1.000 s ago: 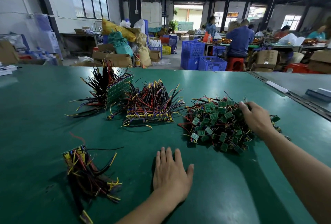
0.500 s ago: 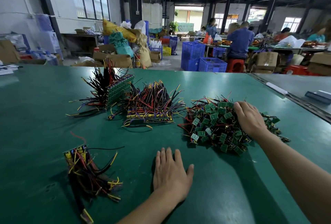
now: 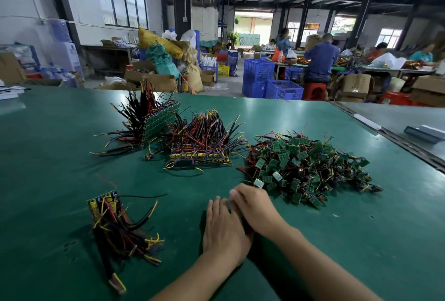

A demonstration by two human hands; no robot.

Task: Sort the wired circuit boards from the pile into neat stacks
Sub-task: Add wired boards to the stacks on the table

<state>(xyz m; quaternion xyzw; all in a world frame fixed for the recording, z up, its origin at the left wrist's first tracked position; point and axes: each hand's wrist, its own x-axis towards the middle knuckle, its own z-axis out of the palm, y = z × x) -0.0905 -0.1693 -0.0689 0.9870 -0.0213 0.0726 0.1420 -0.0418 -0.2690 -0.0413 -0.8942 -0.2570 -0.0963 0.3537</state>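
A loose pile of small green wired circuit boards (image 3: 308, 168) lies on the green table (image 3: 361, 247) to the right of centre. Three groups of boards with black, red and yellow wires stand apart from it: one leaning at the back left (image 3: 159, 122), one flat in the middle (image 3: 201, 149), one near the front left (image 3: 108, 219). My left hand (image 3: 222, 233) rests flat on the table, fingers straight. My right hand (image 3: 255, 206) lies across the left hand's fingers, just in front of the pile; whatever is under its fingers is hidden.
A second table edge with a grey bar (image 3: 423, 133) runs along the right. Beyond the far edge stand blue crates (image 3: 269, 81), cardboard boxes (image 3: 154, 79) and seated people (image 3: 320, 60) working at other tables.
My right hand has left the far side of the green pile and come back toward me, now lying over my left hand's fingers. The left hand has stayed flat in place.
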